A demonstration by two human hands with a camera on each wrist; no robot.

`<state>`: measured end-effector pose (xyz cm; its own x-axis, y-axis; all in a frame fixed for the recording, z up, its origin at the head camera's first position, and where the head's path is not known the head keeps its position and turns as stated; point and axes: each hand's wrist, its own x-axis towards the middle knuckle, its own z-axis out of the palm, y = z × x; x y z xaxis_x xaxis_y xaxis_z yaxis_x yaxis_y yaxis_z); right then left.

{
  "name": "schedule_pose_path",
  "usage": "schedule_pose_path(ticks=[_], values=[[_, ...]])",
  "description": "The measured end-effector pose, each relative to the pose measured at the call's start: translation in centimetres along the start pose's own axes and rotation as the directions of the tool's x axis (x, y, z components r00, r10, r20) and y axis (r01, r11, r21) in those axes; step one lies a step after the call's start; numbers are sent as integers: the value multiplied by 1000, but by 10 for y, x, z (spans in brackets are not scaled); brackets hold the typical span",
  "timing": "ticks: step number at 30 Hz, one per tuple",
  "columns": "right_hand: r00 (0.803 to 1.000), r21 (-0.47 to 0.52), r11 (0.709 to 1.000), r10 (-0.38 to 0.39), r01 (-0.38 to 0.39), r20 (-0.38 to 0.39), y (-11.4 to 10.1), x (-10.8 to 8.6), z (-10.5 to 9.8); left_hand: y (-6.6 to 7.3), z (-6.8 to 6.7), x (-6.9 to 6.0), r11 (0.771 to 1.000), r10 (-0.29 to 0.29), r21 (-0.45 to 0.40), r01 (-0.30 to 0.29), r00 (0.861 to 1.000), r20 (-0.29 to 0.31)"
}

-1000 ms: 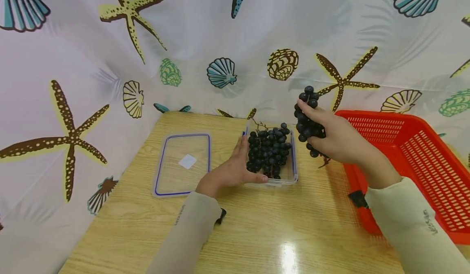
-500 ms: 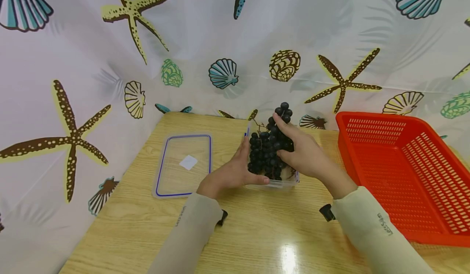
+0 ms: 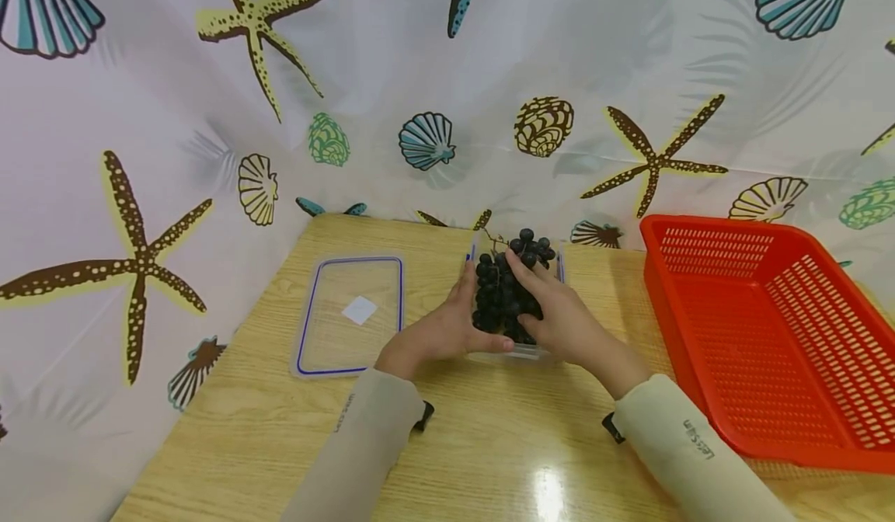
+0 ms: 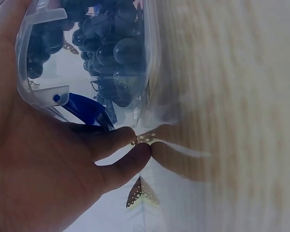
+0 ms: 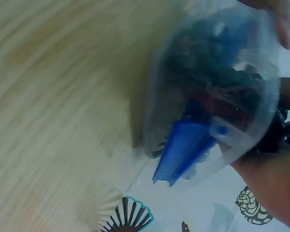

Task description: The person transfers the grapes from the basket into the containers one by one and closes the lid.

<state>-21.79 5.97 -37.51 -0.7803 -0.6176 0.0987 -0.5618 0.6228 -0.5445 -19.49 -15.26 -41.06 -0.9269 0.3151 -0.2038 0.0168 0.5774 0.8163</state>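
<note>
A clear plastic food container with blue latches stands on the table, filled with bunches of dark grapes. My left hand braces its left side, fingers along the wall and thumb extended along the front rim. In the left wrist view, the fingers of that hand lie beside a blue latch. My right hand is down in the container and holds a bunch of grapes against the other grapes. Its fingertips are partly hidden among the fruit.
The container's flat clear lid with a blue seal lies to the left on the wooden table. A red perforated plastic basket stands at the right. Behind the table hangs a patterned cloth.
My right hand has brought the bunch of grapes from above the basket's left edge leftward and down into the container. My left hand has stayed at the container's side.
</note>
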Motion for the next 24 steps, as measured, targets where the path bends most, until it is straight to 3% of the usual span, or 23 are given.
schedule_pose_path(ticks=[4, 14, 20, 24], values=[[999, -27, 999, -38, 38, 4, 2, -1, 7, 1, -1, -2, 1000, 1, -3, -1, 1000, 0], [997, 94, 994, -57, 52, 55, -5, -9, 13, 0, -3, -2, 1000, 15, -1, -15, 1000, -3], [988, 37, 995, -92, 88, 123, -7, -10, 12, -1, -2, -2, 999, -17, -28, 17, 1000, -2], [988, 47, 993, -111, 107, 106, -8, -12, 9, -2, 0, -1, 999, -32, -29, 32, 999, 3]])
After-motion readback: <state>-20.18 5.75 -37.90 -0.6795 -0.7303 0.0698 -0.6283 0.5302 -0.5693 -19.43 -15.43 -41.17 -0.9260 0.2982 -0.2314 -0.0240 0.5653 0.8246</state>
